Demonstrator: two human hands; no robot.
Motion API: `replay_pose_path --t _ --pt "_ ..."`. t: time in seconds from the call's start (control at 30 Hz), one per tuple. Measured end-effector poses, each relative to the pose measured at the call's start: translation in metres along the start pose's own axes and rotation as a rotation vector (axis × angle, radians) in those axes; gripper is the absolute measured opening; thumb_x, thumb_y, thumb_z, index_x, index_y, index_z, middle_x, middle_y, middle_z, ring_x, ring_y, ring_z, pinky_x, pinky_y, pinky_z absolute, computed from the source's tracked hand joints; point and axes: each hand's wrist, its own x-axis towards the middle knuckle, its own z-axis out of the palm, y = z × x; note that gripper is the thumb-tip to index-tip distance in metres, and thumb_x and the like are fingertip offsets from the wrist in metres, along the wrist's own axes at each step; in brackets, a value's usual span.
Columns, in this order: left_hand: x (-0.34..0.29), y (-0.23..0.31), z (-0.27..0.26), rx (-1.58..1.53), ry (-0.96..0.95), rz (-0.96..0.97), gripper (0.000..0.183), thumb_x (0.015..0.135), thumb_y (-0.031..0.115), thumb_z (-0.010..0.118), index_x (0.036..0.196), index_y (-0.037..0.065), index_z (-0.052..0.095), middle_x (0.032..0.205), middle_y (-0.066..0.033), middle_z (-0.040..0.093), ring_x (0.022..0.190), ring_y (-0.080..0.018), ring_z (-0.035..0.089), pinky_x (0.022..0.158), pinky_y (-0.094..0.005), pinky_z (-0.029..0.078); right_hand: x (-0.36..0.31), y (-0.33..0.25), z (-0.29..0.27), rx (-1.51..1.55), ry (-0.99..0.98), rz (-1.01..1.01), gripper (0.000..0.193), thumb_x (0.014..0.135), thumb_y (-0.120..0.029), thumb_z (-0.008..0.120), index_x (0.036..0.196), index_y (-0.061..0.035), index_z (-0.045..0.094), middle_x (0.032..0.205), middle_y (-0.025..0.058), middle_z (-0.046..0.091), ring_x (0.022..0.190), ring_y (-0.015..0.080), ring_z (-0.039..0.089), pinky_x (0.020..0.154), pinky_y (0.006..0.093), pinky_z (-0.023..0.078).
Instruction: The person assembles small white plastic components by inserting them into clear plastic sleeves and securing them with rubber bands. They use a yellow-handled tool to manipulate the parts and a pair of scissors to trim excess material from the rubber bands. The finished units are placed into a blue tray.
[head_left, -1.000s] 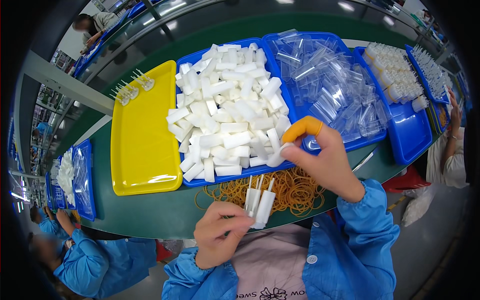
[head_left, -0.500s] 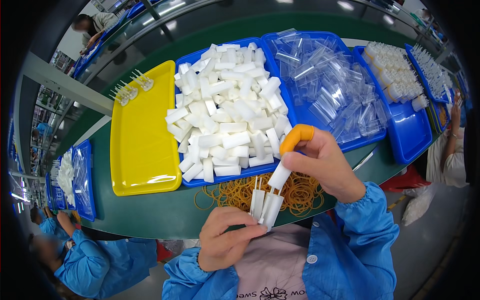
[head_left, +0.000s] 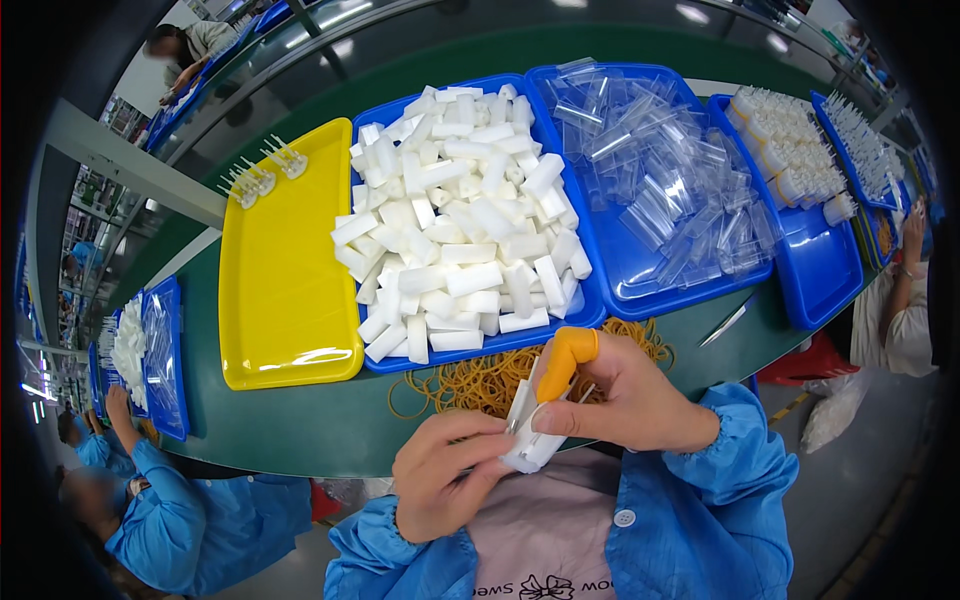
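Observation:
Low in front of my chest, my left hand [head_left: 445,470] grips a white pronged plastic piece [head_left: 528,458] by its base, with white foam blocks set on its prongs. My right hand [head_left: 640,400] closes over the upper part, thumb and index finger on a white foam block. An orange finger cot [head_left: 570,362] covers that index finger. Thin prong tips stick out beside the right fingers, which partly hide the blocks. Just behind both hands is a heap of tan rubber bands [head_left: 470,385].
A blue tray [head_left: 598,300] heaped with white foam blocks [head_left: 470,225] stands ahead. Left of it, a yellow tray [head_left: 285,290] carries several pronged pieces. Rightward are clear plastic sleeves [head_left: 660,180], tweezers [head_left: 725,322] and a tray of finished-looking bundles [head_left: 790,150]. Co-workers sit on both sides.
My right hand has come down and toward me, bringing its foam block from above the prongs onto the piece. My left hand still holds the base, its fingers slightly shifted.

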Motion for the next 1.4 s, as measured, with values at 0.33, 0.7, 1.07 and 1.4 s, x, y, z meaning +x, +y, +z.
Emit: replay_pose_path --t 0.33,0.7,1.07,1.4 --pt "-0.001 -0.012 -0.001 0.041 0.012 -0.035 0.024 0.067 -0.006 0.072 0.088 0.003 0.067 0.088 -0.0103 0.062 0.077 -0.0222 0.06 0.066 -0.0291 0.048 0.062 0.006 -0.031 -1.216 0.395 -0.544 0.027 0.074 -0.027 0.069 0.085 -0.0028 0.063 0.073 0.0088 0.057 0.078 0.0265 0.055 0.071 0.038 0.038" --pt "-0.004 -0.015 -0.004 0.026 -0.066 0.074 0.032 0.06 -0.008 0.071 0.088 0.008 0.07 0.087 -0.0059 0.06 0.08 -0.0229 0.058 0.068 -0.0313 0.047 0.051 -0.001 -0.035 -0.241 0.28 -0.25 0.017 0.084 -0.017 0.065 0.085 -0.0016 0.059 0.072 0.0014 0.058 0.064 0.0074 0.053 0.057 0.0225 0.04" --pt "0.003 -0.007 -0.003 0.166 -0.114 0.265 0.032 0.056 0.002 0.071 0.087 0.009 0.072 0.085 -0.0033 0.061 0.077 -0.022 0.059 0.066 -0.0318 0.048 0.037 -0.011 -0.025 0.104 0.019 0.025 0.015 0.086 -0.015 0.064 0.092 -0.0035 0.056 0.08 -0.0011 0.057 0.073 0.0045 0.053 0.068 0.0193 0.044" --pt "0.002 0.0 -0.006 0.26 -0.183 0.41 0.031 0.055 0.005 0.074 0.085 0.012 0.072 0.085 -0.0029 0.062 0.074 -0.0206 0.058 0.064 -0.0324 0.05 0.034 -0.022 -0.033 0.07 -0.115 0.138 0.018 0.085 -0.016 0.065 0.094 -0.0016 0.057 0.085 0.0013 0.059 0.077 0.0061 0.055 0.07 0.0206 0.045"
